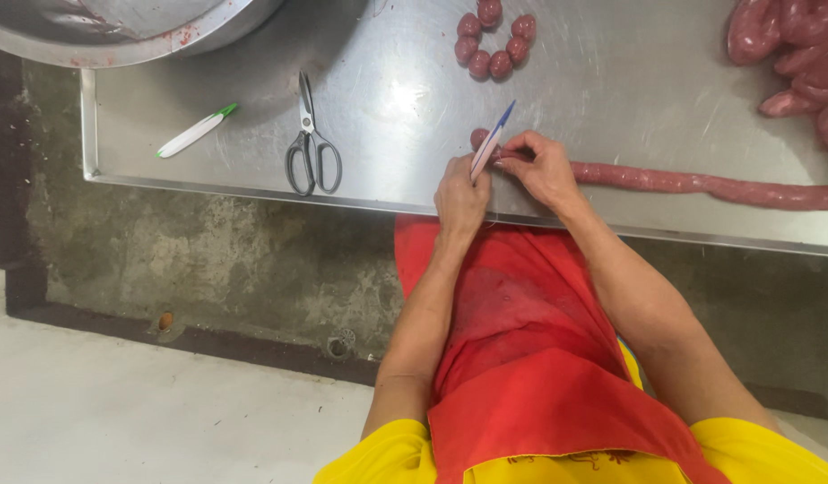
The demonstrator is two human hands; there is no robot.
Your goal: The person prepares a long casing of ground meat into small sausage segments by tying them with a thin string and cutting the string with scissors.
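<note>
1. L hand (461, 199): grip clenched on blue-white pen (491, 143), just beside sausage rope (683, 182).
2. R hand (541, 167): grip pinching sausage rope end.
3. Rope lies on bench (396, 99); scissors (311, 143) well left of it.

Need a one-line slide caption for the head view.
Both hands, left holding a blue-and-white pen, right pinching a long raw sausage on a steel table, scissors nearby.

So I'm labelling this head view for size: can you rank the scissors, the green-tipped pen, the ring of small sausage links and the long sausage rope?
1. long sausage rope
2. scissors
3. green-tipped pen and ring of small sausage links: too alike to rank.
</note>
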